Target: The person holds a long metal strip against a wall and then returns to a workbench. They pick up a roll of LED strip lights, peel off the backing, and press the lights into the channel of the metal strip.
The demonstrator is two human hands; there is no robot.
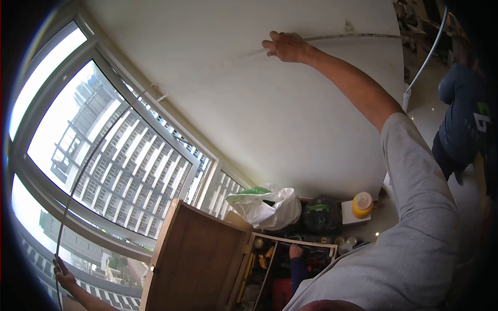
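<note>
My left hand, at the lower left by the window, is closed round a long thin flexible strip. The strip curves up across the glass, and its run over the pale wall is faint. High on the white wall, my right hand is closed with bent fingers on a thin strip that stretches right toward the wall's edge. The left and right lengths appear to line up as one. My right arm is fully stretched out in a grey sleeve.
Below stands a wooden tool chest, lid raised, with another person's hand inside. Along the wall sit a white plastic bag, a black bag and a yellow bottle. A person in dark blue stands right, near a white cable.
</note>
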